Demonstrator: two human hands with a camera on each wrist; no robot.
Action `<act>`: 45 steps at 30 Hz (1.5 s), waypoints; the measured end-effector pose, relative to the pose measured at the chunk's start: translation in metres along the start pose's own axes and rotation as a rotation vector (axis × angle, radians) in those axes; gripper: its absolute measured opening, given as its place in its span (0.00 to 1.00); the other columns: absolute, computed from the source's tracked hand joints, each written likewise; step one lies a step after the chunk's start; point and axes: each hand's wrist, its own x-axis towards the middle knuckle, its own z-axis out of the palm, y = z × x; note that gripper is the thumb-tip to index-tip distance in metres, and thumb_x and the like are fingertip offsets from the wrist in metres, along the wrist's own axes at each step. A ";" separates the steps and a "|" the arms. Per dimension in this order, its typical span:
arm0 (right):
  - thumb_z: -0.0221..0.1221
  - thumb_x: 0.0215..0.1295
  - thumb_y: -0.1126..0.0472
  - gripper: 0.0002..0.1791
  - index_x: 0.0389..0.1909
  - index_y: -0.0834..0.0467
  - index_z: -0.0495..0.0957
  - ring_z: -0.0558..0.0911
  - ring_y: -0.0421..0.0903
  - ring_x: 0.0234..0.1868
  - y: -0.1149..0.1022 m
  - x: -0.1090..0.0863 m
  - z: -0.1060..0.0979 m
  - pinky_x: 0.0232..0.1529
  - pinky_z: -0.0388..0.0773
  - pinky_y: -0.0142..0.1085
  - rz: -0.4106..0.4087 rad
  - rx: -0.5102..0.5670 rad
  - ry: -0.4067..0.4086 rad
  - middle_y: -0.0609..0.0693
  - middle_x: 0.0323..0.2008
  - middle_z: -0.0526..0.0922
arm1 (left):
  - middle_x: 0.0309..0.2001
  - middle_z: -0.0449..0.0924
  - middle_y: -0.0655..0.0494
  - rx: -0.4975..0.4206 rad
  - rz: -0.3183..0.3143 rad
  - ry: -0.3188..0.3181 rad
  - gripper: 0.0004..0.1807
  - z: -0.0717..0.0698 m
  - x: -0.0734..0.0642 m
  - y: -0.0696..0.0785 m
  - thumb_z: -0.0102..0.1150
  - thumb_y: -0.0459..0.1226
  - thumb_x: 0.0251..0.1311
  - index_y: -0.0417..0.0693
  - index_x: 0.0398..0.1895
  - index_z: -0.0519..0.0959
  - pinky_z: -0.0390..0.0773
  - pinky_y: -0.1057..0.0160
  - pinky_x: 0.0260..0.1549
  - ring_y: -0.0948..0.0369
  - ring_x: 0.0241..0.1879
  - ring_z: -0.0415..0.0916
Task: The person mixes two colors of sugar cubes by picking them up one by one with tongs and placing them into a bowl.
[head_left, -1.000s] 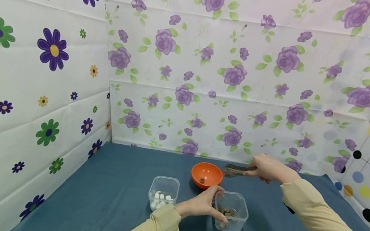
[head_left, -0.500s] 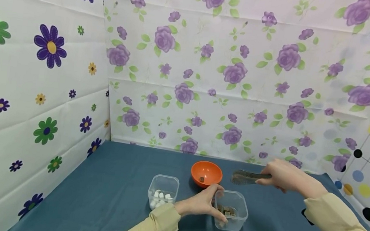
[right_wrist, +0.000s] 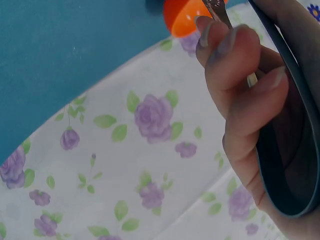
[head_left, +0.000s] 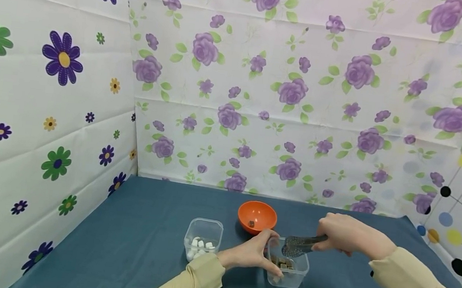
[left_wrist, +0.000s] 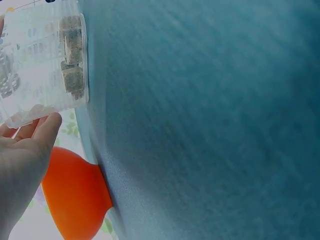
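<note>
My left hand holds a clear plastic container by its left side, thumb in front and fingers at the back. Small brown cubes lie on its floor; the left wrist view shows these cubes through the wall. In my right hand is a pair of metal tongs, its perforated heads over the container's opening and pointing left. Fingers curl round the tongs' dark bent handle in the right wrist view. Whether anything sits between the heads cannot be made out.
Behind the container stands an orange bowl with one brown cube in it. To the left, a second clear container holds several white pieces. Flower-printed sheets rise behind the blue cloth.
The tongs in my right hand drew away from the bowl to the right, then came down and left over the container of brown cubes. My left hand stayed on the container.
</note>
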 end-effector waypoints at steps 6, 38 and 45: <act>0.65 0.52 0.53 0.14 0.11 0.46 0.76 0.66 0.37 0.04 -0.010 0.008 0.009 0.09 0.67 0.30 0.038 -0.053 -0.039 0.41 0.04 0.67 | 0.60 0.57 0.55 0.018 -0.020 0.021 0.38 0.001 0.000 0.001 0.65 0.36 0.51 0.44 0.63 0.55 0.66 0.62 0.48 0.64 0.57 0.60; 0.68 0.47 0.54 0.20 0.06 0.48 0.70 0.64 0.36 0.03 -0.013 0.022 0.026 0.12 0.66 0.29 -0.022 -0.255 -0.008 0.40 0.06 0.63 | 0.62 0.55 0.52 0.002 -0.006 0.014 0.38 0.000 0.000 0.001 0.64 0.36 0.52 0.43 0.63 0.54 0.66 0.62 0.49 0.61 0.59 0.58; 0.68 0.47 0.54 0.20 0.06 0.47 0.69 0.64 0.36 0.04 -0.012 0.024 0.027 0.12 0.66 0.29 -0.039 -0.273 0.003 0.41 0.10 0.63 | 0.62 0.55 0.54 -0.012 -0.013 0.013 0.38 0.000 0.000 0.000 0.64 0.37 0.52 0.45 0.63 0.54 0.65 0.62 0.49 0.62 0.60 0.57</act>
